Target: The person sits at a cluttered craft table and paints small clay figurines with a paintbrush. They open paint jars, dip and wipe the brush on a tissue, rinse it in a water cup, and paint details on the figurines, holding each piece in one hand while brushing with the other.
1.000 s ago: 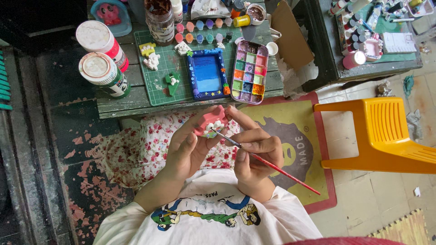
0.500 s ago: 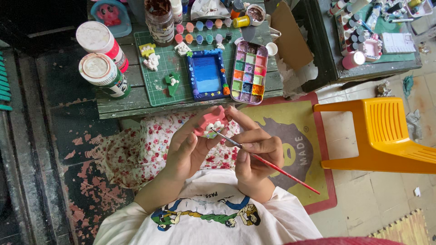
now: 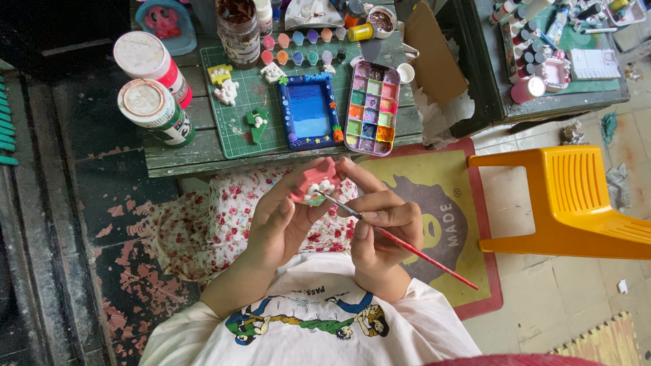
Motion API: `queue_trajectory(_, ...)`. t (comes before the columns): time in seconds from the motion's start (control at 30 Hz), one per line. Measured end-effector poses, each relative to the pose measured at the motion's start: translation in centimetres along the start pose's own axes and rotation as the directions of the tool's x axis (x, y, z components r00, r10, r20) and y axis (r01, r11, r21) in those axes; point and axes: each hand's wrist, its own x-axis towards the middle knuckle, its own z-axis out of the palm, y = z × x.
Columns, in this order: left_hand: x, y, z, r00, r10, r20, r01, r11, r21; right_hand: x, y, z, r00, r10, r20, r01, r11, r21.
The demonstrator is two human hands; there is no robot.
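My left hand (image 3: 281, 220) holds a small pink figurine (image 3: 313, 184) with white parts, over my lap. My right hand (image 3: 378, 227) grips a thin red paintbrush (image 3: 413, 249); its tip touches the figurine's lower side. The brush handle points down and right. Both hands sit just below the front edge of a low wooden table (image 3: 183, 163). On the table ahead lie a blue picture frame (image 3: 309, 110) and a paint palette (image 3: 370, 108) with several coloured wells.
A green cutting mat (image 3: 244, 91) holds small painted pieces. Two white-lidded cans (image 3: 152, 112) stand at the left, a dark jar (image 3: 239, 30) behind. A yellow plastic stool (image 3: 576, 200) lies at the right on a tiled floor. A second table (image 3: 542, 102) with paint bottles is at the upper right.
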Motion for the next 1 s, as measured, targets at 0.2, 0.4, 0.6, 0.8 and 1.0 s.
queue_trajectory(0.2,0.03,0.05,-0.05,1.0,-0.007,-0.006,0.007,1.0,0.011,0.05,0.1,0.03,1.0,-0.002,-0.008,0.002,1.0,-0.009)
queue_trajectory(0.4,0.02,0.18,0.03,1.0,-0.008,0.006,0.008,1.0,0.02,0.12,0.14,0.02,1.0,-0.003,0.002,0.003,1.0,0.018)
queue_trajectory(0.6,0.08,0.27,0.18,1.0,0.007,0.01,-0.007,0.999,0.035,0.18,0.18,0.15,1.0,-0.008,0.001,0.008,1.0,-0.003)
queue_trajectory(0.8,0.21,0.38,0.51,1.0,0.011,0.008,-0.011,0.999,0.04,0.36,0.1,0.12,1.0,-0.011,0.0,0.011,1.0,0.013)
queue_trajectory(1.0,0.25,0.31,0.71,1.0,0.018,0.003,-0.018,0.999,0.037,0.32,-0.1,-0.01,1.0,0.011,-0.001,-0.011,1.0,0.018)
